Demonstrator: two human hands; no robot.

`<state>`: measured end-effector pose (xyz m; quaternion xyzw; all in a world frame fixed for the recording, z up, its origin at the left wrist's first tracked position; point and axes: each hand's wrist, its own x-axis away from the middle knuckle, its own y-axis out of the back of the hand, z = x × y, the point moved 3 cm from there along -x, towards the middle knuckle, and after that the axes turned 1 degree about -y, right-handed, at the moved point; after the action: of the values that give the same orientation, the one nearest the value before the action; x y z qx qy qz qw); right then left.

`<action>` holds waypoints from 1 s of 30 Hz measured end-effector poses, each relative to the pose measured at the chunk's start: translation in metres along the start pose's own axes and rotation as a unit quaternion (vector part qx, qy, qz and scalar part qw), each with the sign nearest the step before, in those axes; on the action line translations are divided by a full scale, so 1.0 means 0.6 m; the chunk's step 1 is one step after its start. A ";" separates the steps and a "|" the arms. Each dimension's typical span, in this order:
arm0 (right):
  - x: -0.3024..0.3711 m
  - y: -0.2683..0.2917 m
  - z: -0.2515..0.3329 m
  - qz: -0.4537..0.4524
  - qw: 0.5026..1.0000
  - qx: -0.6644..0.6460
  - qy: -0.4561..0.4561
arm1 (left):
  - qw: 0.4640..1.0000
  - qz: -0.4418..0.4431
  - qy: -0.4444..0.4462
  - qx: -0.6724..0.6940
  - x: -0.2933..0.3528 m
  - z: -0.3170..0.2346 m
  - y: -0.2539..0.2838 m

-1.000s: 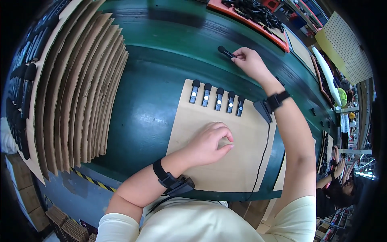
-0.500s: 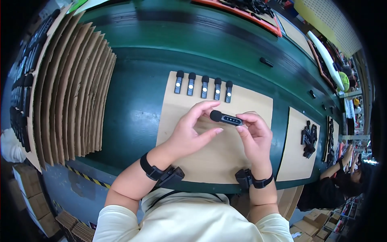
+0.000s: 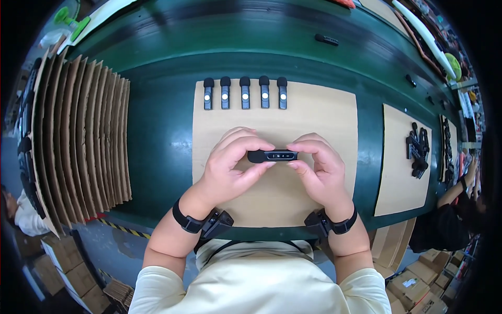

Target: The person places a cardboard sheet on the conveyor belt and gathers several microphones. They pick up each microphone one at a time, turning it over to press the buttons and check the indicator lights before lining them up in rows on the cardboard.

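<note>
The small black device is held above the cardboard sheet, its long axis lying left to right, its rounded end pointing to the person's left. The left hand pinches this rounded end, and the right hand pinches the other end, so each grip is closed on it. Five similar devices stand in a row at the sheet's far edge on the green table.

Matt black plastic clip device, matt brown cardboard sheet, smooth dark green conveyor belt, corrugated cardboard stack
</note>
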<state>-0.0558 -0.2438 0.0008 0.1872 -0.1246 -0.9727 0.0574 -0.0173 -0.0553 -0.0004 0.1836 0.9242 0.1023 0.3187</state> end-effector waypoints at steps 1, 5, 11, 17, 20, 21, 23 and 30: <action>0.000 0.000 0.000 0.003 1.000 0.000 0.001 | 1.000 -0.004 -0.011 -0.006 0.000 0.000 0.000; -0.002 -0.001 -0.001 0.004 1.000 -0.003 0.018 | 1.000 -0.002 0.013 0.026 0.003 0.004 -0.002; -0.001 -0.008 0.000 0.002 0.999 -0.019 0.029 | 0.999 0.018 0.024 0.044 -0.003 -0.001 -0.005; 0.001 -0.014 0.000 -0.012 0.998 -0.055 0.000 | 0.996 0.037 0.049 0.061 0.003 0.004 -0.011; -0.001 -0.019 0.009 0.004 1.000 -0.013 0.027 | 0.995 0.059 0.068 0.051 0.008 0.010 -0.019; -0.001 -0.021 0.012 0.012 0.999 0.009 0.040 | 0.994 0.070 0.076 0.046 0.009 0.011 -0.021; -0.002 -0.022 0.014 0.004 0.999 0.011 0.040 | 0.994 0.070 0.072 0.046 0.009 0.012 -0.024; -0.002 -0.020 0.011 0.001 0.998 0.043 0.051 | 0.994 0.067 0.069 0.046 0.011 0.018 -0.026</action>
<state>-0.0581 -0.2305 0.0036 0.2383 -0.1634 -0.9557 0.0564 -0.0194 -0.0662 -0.0171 0.2518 0.9334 0.0926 0.2382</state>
